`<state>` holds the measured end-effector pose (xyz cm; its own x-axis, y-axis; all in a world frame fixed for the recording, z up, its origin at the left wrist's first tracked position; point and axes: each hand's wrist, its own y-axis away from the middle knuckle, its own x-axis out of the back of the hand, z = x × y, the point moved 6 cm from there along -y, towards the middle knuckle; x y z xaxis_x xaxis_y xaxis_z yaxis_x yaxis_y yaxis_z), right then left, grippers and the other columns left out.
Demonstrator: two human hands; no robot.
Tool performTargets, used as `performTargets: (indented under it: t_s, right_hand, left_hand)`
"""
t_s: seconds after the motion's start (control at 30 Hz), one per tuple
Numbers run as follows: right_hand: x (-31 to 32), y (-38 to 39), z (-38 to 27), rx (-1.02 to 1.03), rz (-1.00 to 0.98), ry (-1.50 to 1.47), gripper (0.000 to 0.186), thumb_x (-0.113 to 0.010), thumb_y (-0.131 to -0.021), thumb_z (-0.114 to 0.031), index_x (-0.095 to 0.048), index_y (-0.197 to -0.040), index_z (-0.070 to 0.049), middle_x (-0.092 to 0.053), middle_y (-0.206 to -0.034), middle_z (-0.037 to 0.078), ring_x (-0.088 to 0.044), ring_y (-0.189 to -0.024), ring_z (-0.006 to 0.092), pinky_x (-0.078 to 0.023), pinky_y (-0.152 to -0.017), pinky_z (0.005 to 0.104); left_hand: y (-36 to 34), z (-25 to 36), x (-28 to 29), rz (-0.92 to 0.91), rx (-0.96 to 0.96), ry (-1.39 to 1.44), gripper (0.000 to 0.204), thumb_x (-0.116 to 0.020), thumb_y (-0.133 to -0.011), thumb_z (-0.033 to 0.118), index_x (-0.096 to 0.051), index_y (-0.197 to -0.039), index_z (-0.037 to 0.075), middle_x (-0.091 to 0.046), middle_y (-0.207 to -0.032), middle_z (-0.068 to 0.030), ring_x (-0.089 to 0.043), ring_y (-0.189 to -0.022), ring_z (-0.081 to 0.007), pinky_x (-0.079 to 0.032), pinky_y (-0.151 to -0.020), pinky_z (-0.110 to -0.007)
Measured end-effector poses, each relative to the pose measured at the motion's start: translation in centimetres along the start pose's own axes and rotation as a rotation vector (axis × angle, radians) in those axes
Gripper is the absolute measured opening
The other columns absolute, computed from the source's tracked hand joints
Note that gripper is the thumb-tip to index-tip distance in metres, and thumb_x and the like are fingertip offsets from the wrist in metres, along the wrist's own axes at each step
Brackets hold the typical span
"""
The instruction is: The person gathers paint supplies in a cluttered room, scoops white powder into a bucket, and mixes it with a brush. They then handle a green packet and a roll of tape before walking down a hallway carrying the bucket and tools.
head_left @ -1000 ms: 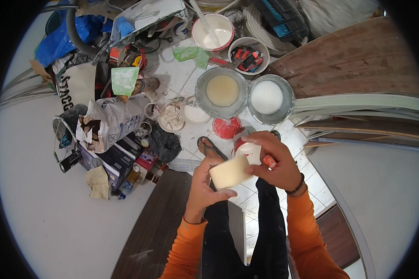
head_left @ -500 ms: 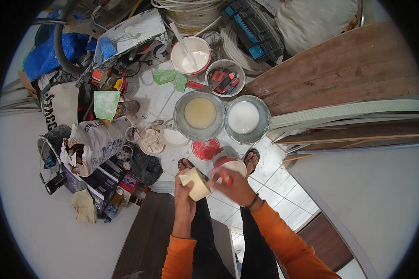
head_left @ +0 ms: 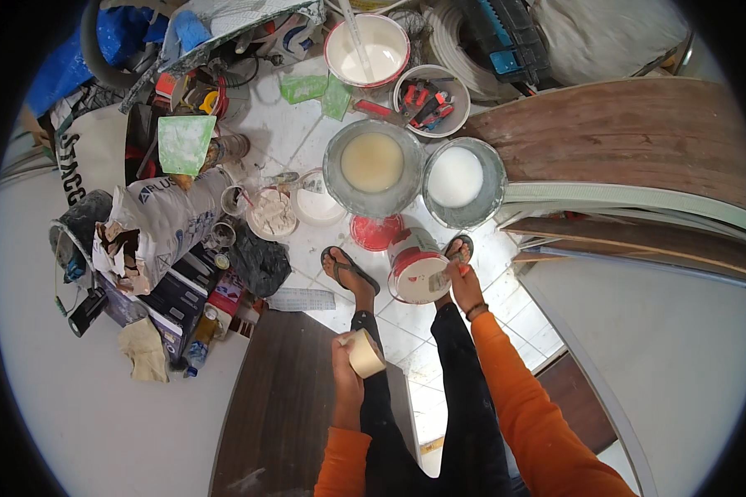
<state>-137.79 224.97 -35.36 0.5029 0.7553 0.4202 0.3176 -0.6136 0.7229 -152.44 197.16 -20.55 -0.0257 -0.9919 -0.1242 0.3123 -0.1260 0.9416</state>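
My left hand [head_left: 346,360] is closed around a roll of cream masking tape [head_left: 367,354], held low in front of my left leg. My right hand [head_left: 466,288] is closed on a small red object [head_left: 464,269], mostly hidden by the fingers. Beside that hand is a white-and-red bucket [head_left: 423,277] with a pale inside; whether the hand touches its rim I cannot tell. Beyond it a red lid [head_left: 376,232] lies on the floor, near a large bucket of cloudy yellowish liquid [head_left: 371,163] and another of white liquid [head_left: 456,177].
A tub of red-and-black tools [head_left: 429,103] and a white paint bucket with a stirring stick [head_left: 366,51] stand farther back. Sacks [head_left: 174,224], boxes and a black plastic bag [head_left: 259,263] crowd the left. Wooden boards [head_left: 605,137] lean along the right.
My hands have moved apart: the left, with the tape roll, came down toward me, and the right went up and right beside the bucket. The view has shifted, so the floor things appear higher.
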Motion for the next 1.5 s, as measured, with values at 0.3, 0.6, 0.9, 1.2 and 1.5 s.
performTargets:
  t_s: [0.3,0.6,0.9,1.2,1.5]
  right_hand:
    - [0.2,5.6,8.3,-0.075,0.143,0.241,0.025,-0.072,-0.088,-0.020,-0.073,-0.103,-0.001,-0.073,-0.088,0.016,-0.070,-0.080,0.0213,-0.055,-0.074,0.0332]
    - [-1.5,6.4,12.6,-0.426,-0.175,-0.021,0.032,-0.075,-0.085,-0.017,-0.071,-0.114,-0.006,-0.073,-0.083,0.006,-0.069,-0.069,0.0116,-0.052,-0.054,0.0261]
    - [-2.6,4.7,14.9,-0.318,-0.280,0.127,0.031,-0.059,-0.095,-0.009,-0.061,-0.126,-0.003,-0.072,-0.104,0.010,-0.070,-0.073,0.0152,-0.055,-0.056,0.0266]
    - [-2.4,3.7,15.3,-0.120,-0.166,0.349,0.028,-0.064,-0.090,-0.012,-0.064,-0.117,-0.006,-0.071,-0.108,0.018,-0.070,-0.088,0.0315,-0.055,-0.078,0.0396]
    - [0.2,4.0,10.8,0.226,-0.148,0.494,0.037,-0.068,-0.088,-0.022,-0.062,-0.123,-0.013,-0.062,-0.100,0.014,-0.058,-0.097,0.0367,-0.048,-0.086,0.0481]
  left_hand:
    - [3.4,-1.9,1.6,-0.084,0.202,0.405,0.047,-0.047,-0.096,0.040,-0.055,-0.124,0.004,-0.056,-0.123,-0.0168,-0.058,-0.112,-0.0343,-0.051,-0.089,-0.046]
    - [2.1,0.3,-2.2,-0.409,0.314,0.723,0.041,-0.047,-0.098,0.046,-0.067,-0.113,0.013,-0.053,-0.121,-0.0138,-0.053,-0.109,-0.0352,-0.055,-0.072,-0.048]
    - [2.2,-1.0,1.7,-0.223,0.246,0.467,0.030,-0.051,-0.096,0.034,-0.067,-0.102,0.009,-0.061,-0.113,-0.0156,-0.058,-0.109,-0.0338,-0.050,-0.093,-0.049]
    - [6.6,-3.3,6.6,-0.065,-0.024,0.000,0.024,-0.050,-0.099,0.027,-0.053,-0.111,0.006,-0.060,-0.119,-0.0143,-0.057,-0.113,-0.0254,-0.045,-0.102,-0.042]
    - [7.8,-6.2,3.4,-0.101,-0.236,-0.568,0.028,-0.059,-0.093,0.000,-0.049,-0.118,0.006,-0.057,-0.123,-0.0128,-0.054,-0.118,-0.0228,-0.040,-0.105,-0.037]
